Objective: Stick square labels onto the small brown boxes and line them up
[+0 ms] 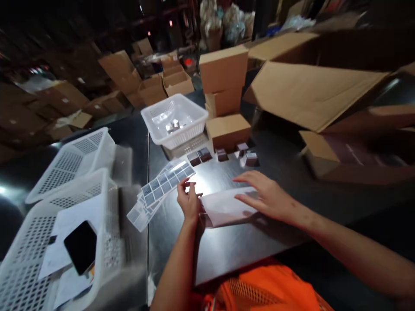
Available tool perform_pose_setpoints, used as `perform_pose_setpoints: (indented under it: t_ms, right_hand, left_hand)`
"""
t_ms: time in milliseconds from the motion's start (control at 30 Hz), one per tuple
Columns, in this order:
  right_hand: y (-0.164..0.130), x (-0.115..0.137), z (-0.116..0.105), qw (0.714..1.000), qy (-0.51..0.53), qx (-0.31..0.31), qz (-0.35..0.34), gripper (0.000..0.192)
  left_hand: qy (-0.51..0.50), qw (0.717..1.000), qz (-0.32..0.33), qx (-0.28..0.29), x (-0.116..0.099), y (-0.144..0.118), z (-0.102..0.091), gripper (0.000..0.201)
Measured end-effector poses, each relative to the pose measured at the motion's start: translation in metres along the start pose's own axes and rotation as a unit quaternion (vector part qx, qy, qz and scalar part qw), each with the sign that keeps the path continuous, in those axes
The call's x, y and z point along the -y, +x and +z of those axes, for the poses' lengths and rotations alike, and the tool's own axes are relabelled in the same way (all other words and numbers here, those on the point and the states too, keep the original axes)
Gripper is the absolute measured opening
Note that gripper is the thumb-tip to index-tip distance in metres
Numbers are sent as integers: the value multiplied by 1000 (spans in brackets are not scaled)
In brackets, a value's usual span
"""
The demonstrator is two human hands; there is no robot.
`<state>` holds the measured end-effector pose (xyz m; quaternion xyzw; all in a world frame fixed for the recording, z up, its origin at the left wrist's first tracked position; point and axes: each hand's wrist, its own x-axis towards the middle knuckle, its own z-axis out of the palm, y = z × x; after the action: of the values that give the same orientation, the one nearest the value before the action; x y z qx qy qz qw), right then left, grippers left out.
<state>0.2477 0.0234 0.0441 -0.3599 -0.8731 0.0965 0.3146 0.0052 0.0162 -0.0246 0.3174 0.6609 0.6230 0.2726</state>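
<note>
**Two hands working a white sheet on the dark table**

The right hand is lying flat on a white sheet, fingers spread wide and pressing it down onto the dark table. The left hand is sitting at the sheet's left end, fingers curled narrow and pinching its edge; whether something small is also being held between thumb and forefinger cannot be told.

Just left of the sheet, strips of label stickers are fanning out across the table. Beyond the sheet, a few small dark boxes are sitting near a stack of cardboard boxes, with a white mesh basket beside that stack. Further left of the sheet, another basket is carrying papers and a black phone.

As a judgement, the sheet is best handled by keeping the flat palm steady while the pinching fingers are working the edge slowly, so it is not sliding or creasing.
</note>
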Motion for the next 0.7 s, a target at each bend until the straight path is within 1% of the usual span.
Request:
perform_pose_setpoints:
  t_ms: [33, 100, 133, 200, 267, 333, 400, 433, 500, 533, 600, 700]
  right_hand:
    - [11, 10, 18, 997, 43, 65, -9, 34]
    - [28, 22, 47, 981, 111, 161, -17, 44]
    - [35, 25, 57, 974, 130, 187, -15, 47]
    - [44, 29, 71, 967, 151, 206, -7, 49]
    - [50, 31, 80, 967, 157, 202, 4, 44]
    - [53, 32, 85, 968, 157, 194, 14, 31]
    - [54, 30, 86, 972, 149, 181, 33, 19]
    - [54, 29, 86, 974, 142, 173, 43, 17]
    - [51, 25, 85, 978, 121, 154, 67, 21]
    - [48, 22, 84, 980, 109, 146, 78, 23]
    - [41, 18, 83, 983, 84, 129, 95, 24]
    - [29, 14, 83, 988, 55, 99, 100, 22]
  left_hand:
    - [6, 1000, 4, -5, -1, 0, -1, 30]
    - [13, 1000, 15, -15, -5, -2, -4, 29]
    - [12, 1000, 21, -19, -7, -3, -6, 29]
    - [3, 999, 30, -27, -10, -5, -9, 30]
    - [-16, 999, 23, -25, -12, -6, -11, 33]
    - [-38, 999, -4, -4, -12, -4, -12, 37]
    - [-63, 995, -59, 50, -12, -1, -14, 42]
    - [-74, 990, -89, 85, -11, 1, -14, 46]
    - [-89, 974, -138, 155, -11, 3, -15, 50]
    - [-93, 967, -152, 182, -10, 3, -15, 50]
    - [-93, 961, -158, 207, -10, 1, -13, 44]
    - [-81, 965, -139, 209, -12, -6, -10, 33]
